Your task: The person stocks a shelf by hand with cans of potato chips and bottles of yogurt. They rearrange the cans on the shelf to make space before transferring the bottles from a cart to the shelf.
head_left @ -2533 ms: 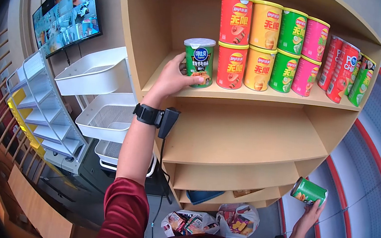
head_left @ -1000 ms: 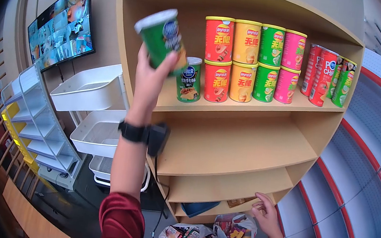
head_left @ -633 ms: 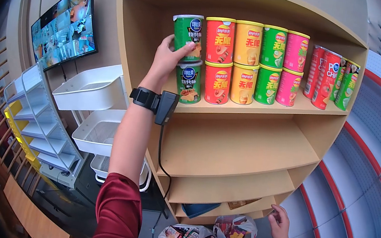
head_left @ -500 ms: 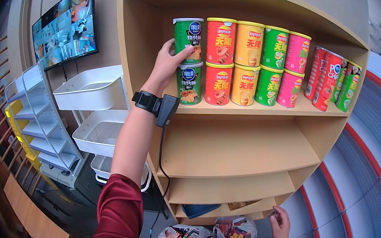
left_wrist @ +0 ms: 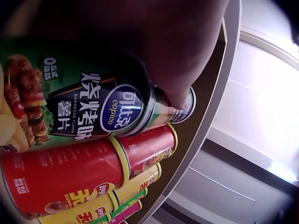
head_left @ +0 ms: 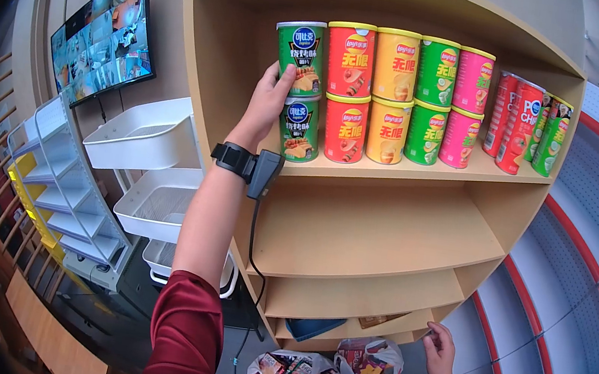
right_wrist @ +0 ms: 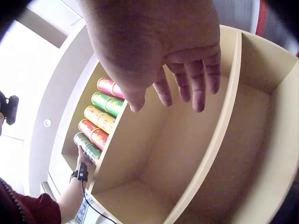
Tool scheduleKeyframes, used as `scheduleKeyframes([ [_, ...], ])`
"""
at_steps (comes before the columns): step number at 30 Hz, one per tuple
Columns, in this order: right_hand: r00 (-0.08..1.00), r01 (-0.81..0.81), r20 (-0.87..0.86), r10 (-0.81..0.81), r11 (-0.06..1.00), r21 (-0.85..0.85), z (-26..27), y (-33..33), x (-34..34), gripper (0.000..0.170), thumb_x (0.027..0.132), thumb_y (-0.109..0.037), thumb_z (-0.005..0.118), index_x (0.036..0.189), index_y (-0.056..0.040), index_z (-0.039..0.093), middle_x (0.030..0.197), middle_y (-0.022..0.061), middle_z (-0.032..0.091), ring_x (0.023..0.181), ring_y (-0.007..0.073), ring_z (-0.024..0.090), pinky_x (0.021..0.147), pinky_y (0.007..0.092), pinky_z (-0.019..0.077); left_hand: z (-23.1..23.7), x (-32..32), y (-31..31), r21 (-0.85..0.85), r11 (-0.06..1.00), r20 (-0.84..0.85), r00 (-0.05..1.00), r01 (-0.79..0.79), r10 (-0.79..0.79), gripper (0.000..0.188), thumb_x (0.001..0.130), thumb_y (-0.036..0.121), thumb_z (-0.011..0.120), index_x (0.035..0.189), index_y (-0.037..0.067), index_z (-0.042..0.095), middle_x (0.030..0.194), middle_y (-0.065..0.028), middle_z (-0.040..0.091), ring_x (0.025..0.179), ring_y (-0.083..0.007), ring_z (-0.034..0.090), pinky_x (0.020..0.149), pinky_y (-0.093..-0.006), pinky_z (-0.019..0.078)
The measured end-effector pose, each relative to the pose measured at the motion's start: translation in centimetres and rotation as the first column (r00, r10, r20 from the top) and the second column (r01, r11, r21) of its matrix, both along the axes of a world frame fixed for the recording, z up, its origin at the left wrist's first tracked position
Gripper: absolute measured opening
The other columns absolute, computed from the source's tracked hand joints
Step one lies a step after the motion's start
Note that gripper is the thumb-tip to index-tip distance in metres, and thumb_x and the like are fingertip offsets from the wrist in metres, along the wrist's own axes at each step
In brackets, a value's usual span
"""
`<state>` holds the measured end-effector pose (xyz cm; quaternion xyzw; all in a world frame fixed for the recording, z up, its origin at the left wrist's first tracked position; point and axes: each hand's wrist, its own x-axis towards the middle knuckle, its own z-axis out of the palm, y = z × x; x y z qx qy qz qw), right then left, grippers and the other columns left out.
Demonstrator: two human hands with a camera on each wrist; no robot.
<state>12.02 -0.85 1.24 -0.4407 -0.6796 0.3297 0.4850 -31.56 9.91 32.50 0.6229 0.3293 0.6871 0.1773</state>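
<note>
Left hand [head_left: 262,112] grips an upright, white-lidded green cylindrical can [head_left: 301,51], stacked on a matching lower can [head_left: 301,130] at the left end of the pale wooden shelf [head_left: 422,175] (yellow-lidded red cylindrical cans [head_left: 351,61] stand just right). Right hand [head_left: 441,355], fingers loosely extended, occupies the near right.

The head view looks forward and down across the shelf unit [head_left: 377,231]. The left wrist view, turned sideways, faces the stacked cans [left_wrist: 88,161] close up, ceiling [left_wrist: 264,109] beyond. The right wrist view looks up past the right grip [right_wrist: 163,53] from farther off. All three share the cans.
</note>
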Motion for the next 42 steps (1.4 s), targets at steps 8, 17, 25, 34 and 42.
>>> scheduleKeyframes([
  [8,1.000,-0.005,-0.008,0.004,1.000,-0.020,0.2,-0.4,-0.2,0.028,0.084,-0.009,0.059,0.112,-0.0026,0.057,0.109,0.0072,0.054,0.080,0.0115,0.052,0.074,0.0232,0.0445,-0.9,0.4,0.8,0.112,0.988,0.029,0.994,-0.110,0.107,0.048,0.095,0.038,0.045,0.125,0.001,0.040,0.110,-0.0079,0.057,0.098,-0.0116,0.055,0.084,-0.0262,0.0448],
  [17,1.000,0.016,0.014,-0.016,0.999,-0.040,-0.9,-0.1,0.5,0.031,0.080,-0.007,0.060,0.111,-0.0033,0.057,0.114,0.0112,0.055,0.083,0.0172,0.056,0.075,0.0276,0.0469,-2.0,1.0,1.1,0.130,0.964,0.048,0.972,-0.233,0.229,0.051,0.089,0.030,0.059,0.124,-0.002,0.041,0.109,-0.0099,0.058,0.095,-0.0135,0.057,0.081,-0.0272,0.0460],
  [25,1.000,-0.008,0.008,0.009,0.996,-0.087,-0.8,-0.2,0.3,0.032,0.079,-0.007,0.061,0.110,-0.0028,0.057,0.114,0.0115,0.055,0.082,0.0172,0.057,0.074,0.0280,0.0473,-2.3,0.7,1.3,0.200,0.944,0.005,0.963,-0.264,0.268,0.048,0.088,0.031,0.059,0.120,-0.002,0.044,0.107,-0.0094,0.059,0.094,-0.0133,0.057,0.082,-0.0274,0.0457],
  [34,1.000,0.007,-0.010,-0.007,0.999,-0.032,-0.6,-0.6,0.1,0.028,0.083,-0.009,0.059,0.110,-0.0015,0.057,0.108,0.0077,0.055,0.081,0.0126,0.053,0.074,0.0249,0.0454,-2.7,2.0,0.6,0.208,0.917,0.073,0.940,-0.341,0.333,0.064,0.081,0.027,0.068,0.128,-0.001,0.034,0.109,-0.0101,0.057,0.097,-0.0151,0.056,0.084,-0.0285,0.0467],
  [42,1.000,0.002,0.008,-0.001,0.999,-0.054,-0.1,-0.6,-0.2,0.031,0.080,-0.006,0.060,0.111,-0.0030,0.057,0.111,0.0109,0.055,0.087,0.0176,0.055,0.076,0.0276,0.0467,-2.2,2.1,-0.7,0.132,0.945,0.072,0.953,-0.301,0.293,0.057,0.082,0.019,0.067,0.125,-0.002,0.036,0.107,-0.0110,0.058,0.089,-0.0151,0.061,0.076,-0.0273,0.0499],
])
